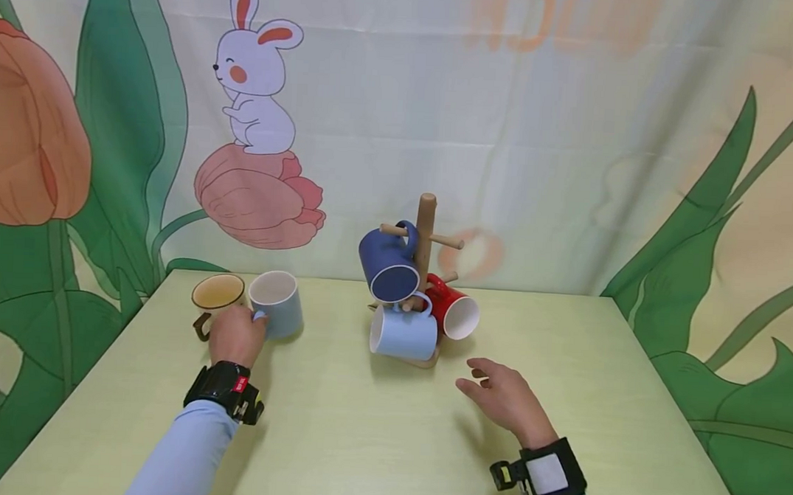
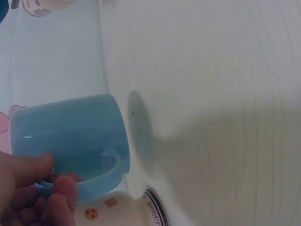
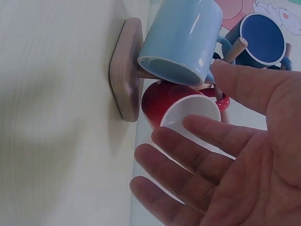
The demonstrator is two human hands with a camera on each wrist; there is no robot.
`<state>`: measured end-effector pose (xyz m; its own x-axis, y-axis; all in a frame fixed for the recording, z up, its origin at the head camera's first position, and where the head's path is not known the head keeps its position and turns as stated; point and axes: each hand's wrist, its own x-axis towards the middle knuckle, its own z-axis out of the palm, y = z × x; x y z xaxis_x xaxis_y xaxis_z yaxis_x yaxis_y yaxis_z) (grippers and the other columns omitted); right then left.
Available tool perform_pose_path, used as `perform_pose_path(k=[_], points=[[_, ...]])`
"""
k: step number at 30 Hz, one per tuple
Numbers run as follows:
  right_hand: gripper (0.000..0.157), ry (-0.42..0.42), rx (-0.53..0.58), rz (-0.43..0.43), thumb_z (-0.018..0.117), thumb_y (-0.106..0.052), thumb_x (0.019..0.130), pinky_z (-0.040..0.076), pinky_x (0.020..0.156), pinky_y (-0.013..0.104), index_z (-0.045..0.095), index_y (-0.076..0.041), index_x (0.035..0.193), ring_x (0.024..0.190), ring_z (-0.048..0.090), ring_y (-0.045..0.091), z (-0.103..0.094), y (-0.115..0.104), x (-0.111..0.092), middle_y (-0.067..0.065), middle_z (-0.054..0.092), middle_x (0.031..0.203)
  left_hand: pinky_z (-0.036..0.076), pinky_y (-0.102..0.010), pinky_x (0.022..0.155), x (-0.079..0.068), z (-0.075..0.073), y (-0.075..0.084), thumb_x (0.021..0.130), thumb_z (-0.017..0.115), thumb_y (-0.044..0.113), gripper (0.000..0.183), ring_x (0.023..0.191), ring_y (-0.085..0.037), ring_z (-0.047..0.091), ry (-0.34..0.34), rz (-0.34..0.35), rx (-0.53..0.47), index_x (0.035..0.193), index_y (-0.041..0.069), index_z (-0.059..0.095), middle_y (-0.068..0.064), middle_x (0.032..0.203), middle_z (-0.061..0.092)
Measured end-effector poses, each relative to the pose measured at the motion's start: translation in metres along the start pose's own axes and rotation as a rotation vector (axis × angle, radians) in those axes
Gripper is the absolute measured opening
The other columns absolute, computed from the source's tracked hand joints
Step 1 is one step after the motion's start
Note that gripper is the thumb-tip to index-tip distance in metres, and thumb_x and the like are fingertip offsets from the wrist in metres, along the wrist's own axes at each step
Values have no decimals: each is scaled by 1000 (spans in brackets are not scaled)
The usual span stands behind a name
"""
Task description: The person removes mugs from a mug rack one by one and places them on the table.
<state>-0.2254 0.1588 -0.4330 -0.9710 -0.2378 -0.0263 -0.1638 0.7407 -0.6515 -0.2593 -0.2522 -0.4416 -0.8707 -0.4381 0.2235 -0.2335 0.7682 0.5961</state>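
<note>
Head view: positions are referenced to the wooden mug rack [image 1: 427, 215], which stands near the rear of the worktop [image 1: 335, 437]. Farthest left of the rack is the cream mug [image 1: 216, 294], mouth upward, with a tan interior and a dark brown handle. Your left hand [image 1: 236, 335] is at the near side of this mug, well to the left of the rack. Its fingers grasp the handle of the grey-blue mug [image 1: 284, 310], with the thumb pinching from above. That mug is held left of the rack, between the cream mug and the rack and just beside the former, mouth upward; in the left wrist view a narrow gap separates its base from an oval shadow.

At the left side of the rack, the dark blue mug [image 1: 384, 260] hangs by its handle from an upper peg, mouth tilted toward you. Below it, low on the rack's front, the light blue mug [image 1: 406, 335] hangs on its side. Low on the rack's right side is the red mug [image 1: 442, 305], its white interior facing outward. Your right hand [image 1: 506, 398] is right of the rack and nearer to you, its fingers released, spread and apart from the red mug.
</note>
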Motion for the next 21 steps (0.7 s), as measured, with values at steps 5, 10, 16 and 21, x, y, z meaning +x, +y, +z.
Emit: perform_pose_path(k=[5,10,16,21], points=[[46,1,2,10,67,-33,95,51,89,49,62,-3,129,106,64,33,1,3,1,16,66,122,41,-44,64,1,8,-10,93,65,13,27,75,-38,56,16,-16,15,81,-11,69,-21,74,63],[46,3,8,13,67,-32,95,51,88,49,62,-2,129,107,64,34,1,3,0,17,66,122,45,-50,70,0,13,-15,93,66,11,25,80,-40,57,21,-41,-2,88,-13,71,-24,80,66],[46,4,37,16,67,-32,95,51,88,49,62,-2,129,106,65,32,3,3,-1,16,65,123,45,-49,70,1,14,-15,94,67,12,25,80,-40,56,5,-67,6,94,-13,70,-26,86,66],[44,11,35,4,67,-31,95,51,88,48,63,-3,128,105,65,31,4,3,0,16,66,122,45,-48,68,0,13,-14,94,67,12,26,79,-40,57,1,-66,25,97,-14,69,-27,87,65]])
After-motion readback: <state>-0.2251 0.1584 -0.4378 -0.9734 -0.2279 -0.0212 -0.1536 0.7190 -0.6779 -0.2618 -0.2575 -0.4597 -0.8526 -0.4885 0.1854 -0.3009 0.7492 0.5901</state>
